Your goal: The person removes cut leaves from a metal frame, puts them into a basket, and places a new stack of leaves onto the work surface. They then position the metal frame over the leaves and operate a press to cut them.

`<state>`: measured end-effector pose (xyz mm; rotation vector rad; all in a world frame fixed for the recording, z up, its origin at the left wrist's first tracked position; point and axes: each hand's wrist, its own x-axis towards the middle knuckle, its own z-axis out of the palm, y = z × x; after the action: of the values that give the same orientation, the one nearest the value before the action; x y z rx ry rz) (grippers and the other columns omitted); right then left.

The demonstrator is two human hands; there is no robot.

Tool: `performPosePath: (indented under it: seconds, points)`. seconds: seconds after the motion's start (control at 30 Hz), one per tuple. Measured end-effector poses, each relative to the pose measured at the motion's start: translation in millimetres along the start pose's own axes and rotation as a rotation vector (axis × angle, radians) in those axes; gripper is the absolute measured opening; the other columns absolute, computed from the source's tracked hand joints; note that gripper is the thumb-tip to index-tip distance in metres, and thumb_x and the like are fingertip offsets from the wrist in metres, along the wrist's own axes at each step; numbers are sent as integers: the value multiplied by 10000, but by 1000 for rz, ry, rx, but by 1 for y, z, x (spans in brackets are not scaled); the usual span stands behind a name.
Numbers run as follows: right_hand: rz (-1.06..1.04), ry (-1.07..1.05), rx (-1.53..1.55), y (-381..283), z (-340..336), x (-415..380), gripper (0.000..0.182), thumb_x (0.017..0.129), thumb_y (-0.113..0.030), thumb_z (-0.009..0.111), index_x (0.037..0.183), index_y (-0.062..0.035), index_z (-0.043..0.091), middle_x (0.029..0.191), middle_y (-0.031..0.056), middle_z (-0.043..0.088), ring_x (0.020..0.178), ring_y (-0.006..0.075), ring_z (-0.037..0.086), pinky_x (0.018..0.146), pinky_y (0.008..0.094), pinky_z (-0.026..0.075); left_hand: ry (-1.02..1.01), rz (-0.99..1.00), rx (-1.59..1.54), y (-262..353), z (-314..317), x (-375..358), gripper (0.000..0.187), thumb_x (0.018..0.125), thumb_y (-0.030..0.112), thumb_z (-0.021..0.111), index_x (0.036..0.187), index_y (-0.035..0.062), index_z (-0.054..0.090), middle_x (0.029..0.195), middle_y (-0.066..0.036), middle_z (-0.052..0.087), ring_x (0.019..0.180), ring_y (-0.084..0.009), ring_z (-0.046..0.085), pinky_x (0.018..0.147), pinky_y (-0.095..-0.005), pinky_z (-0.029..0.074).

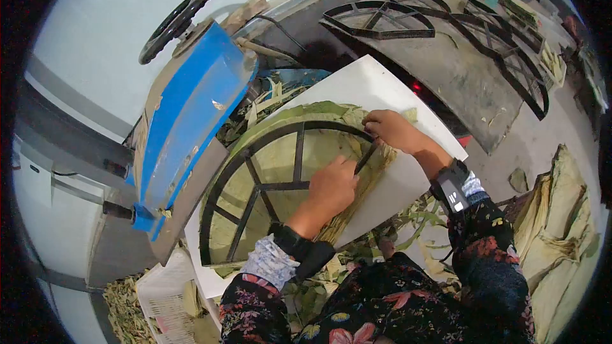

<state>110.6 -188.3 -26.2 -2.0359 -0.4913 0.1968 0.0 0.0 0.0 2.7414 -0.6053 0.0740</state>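
Note:
A black fan-shaped metal frame [298, 153] lies on flat green leaves [319, 143] over a white board [408, 185]. My left hand [333, 185] is over the right part of the frame, its fingers curled; what they hold, if anything, is hidden. My right hand [390, 129] is at the frame's upper right corner, fingertips pressed together on the leaf edge there. A bundle of leaf stems [350, 216] runs along the frame's straight right side, below and between my hands.
A blue machine part [197, 108] with a black handwheel [178, 22] stands at the left. More black frames [379, 19] lie on a grey table [472, 83] at the upper right. Large leaves [554, 216] are piled at the right, and a white basket [169, 286] sits at lower left.

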Motion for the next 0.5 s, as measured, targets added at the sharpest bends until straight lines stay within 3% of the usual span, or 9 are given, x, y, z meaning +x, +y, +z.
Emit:
performPosePath:
  seconds: [0.1,0.17,0.3,0.37,0.4,0.47,0.5]
  points:
    - [50,-129,-51,4,-13,11,274,890,-208,484,940,41,588,737,96,595,583,156,564,545,289,471,22,-31,-67,13,-13,2,198,759,184,608,883,37,560,878,-174,545,766,-402,547,647,-475,442]
    - [187,-231,35,-1,-11,17,358,878,-272,489,850,68,598,801,211,638,645,314,640,621,418,505,69,-25,-82,15,-28,-1,171,749,155,612,865,39,565,832,-172,535,745,-400,540,632,-474,434]
    - [226,-205,-87,-29,-7,28,370,854,-288,520,822,74,592,774,223,626,606,329,631,580,425,498,159,38,-79,9,-51,0,132,773,154,588,814,38,542,832,-140,532,734,-379,546,600,-475,433]
    - [231,-332,-362,-36,-6,30,364,826,-333,596,895,24,574,737,144,607,616,228,605,561,338,480,193,72,-98,9,-58,-1,136,773,155,591,816,38,537,813,-142,518,715,-382,532,589,-469,420]
    - [232,-335,-362,-18,1,33,364,826,-333,596,895,24,574,737,144,607,616,228,605,561,338,480,191,69,-99,8,-59,-1,136,773,155,591,816,38,537,813,-142,518,715,-382,532,589,-469,420]
    - [-186,-96,-420,33,23,43,357,775,-322,642,901,8,584,771,187,618,717,323,614,654,398,479,160,63,-114,8,-61,0,142,773,153,591,820,31,536,803,-141,512,708,-380,525,591,-462,414]
    - [-185,-97,-418,34,24,42,357,775,-322,642,901,8,584,771,187,618,717,323,614,654,398,479,158,62,-115,8,-63,0,142,773,153,591,820,31,536,803,-141,512,708,-380,525,591,-462,414]
